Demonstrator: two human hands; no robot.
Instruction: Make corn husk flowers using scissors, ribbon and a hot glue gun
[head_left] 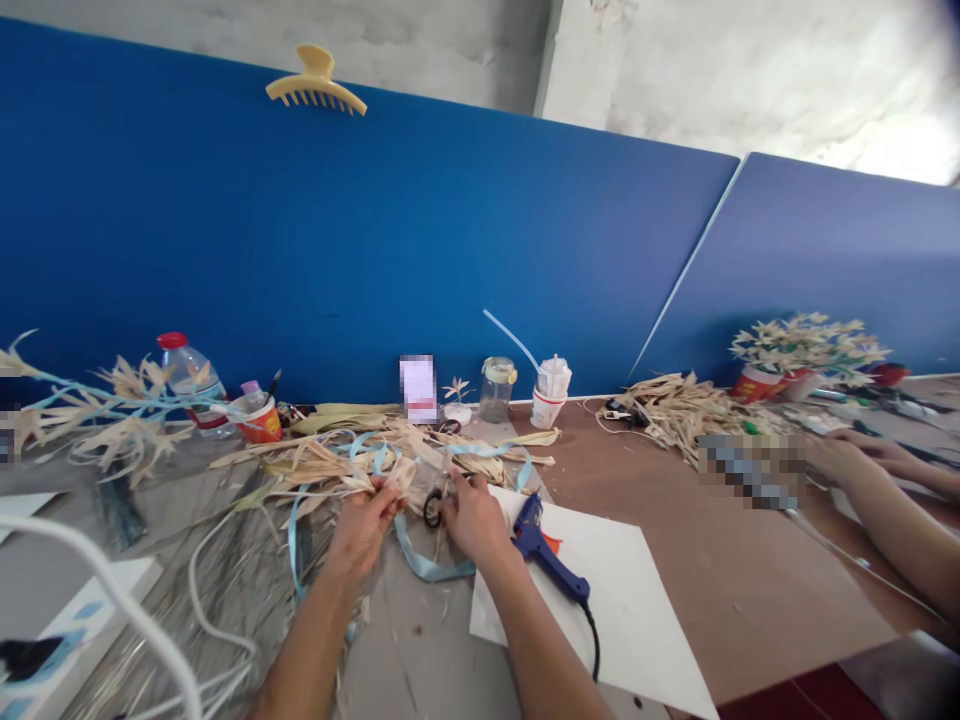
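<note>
My left hand (367, 525) is closed, thumb and fingers pinching a pale, dry husk strip (405, 474). Close by on the right, my right hand (478, 515) has its fingers curled, and a black loop that looks like a scissors handle (433, 508) shows beside its thumb. The blades cannot be made out. Dry husk pieces (330, 462) lie heaped behind both hands. Light blue ribbon (427, 568) curves across the table below and between them. A blue glue gun (551, 555) rests on a white board (615, 610), just right of my right forearm.
At the left stand husk flowers (135, 385), a red-capped bottle (191, 380) and a power strip (82, 620) with white cables. A phone (418, 388), a glass jar (496, 390) and cups (550, 400) line the blue partition (450, 230). Another person's hands (832, 460) are at the right.
</note>
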